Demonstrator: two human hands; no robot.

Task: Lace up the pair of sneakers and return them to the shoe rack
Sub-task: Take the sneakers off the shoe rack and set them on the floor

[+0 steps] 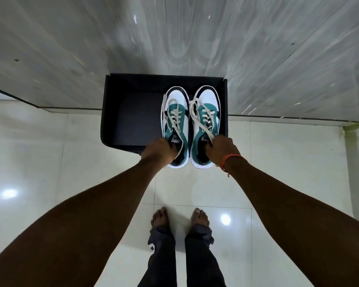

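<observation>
Two white, teal and navy sneakers with cream laces sit side by side, toes pointing away from me, over the right half of a black shoe rack [120, 112]. My left hand [157, 151] grips the heel opening of the left sneaker [175, 114]. My right hand [221, 149], with an orange band at the wrist, grips the heel opening of the right sneaker [206, 117]. Both heels overhang the rack's front edge. The laces are threaded through the eyelets, with loose ends trailing over the sides. My fingers are hidden inside the shoes.
The rack stands against a grey marbled wall [195, 38] on a glossy white tiled floor [50, 152]. Its left half is bare black surface. My bare feet [180, 218] stand on the tiles just behind the rack.
</observation>
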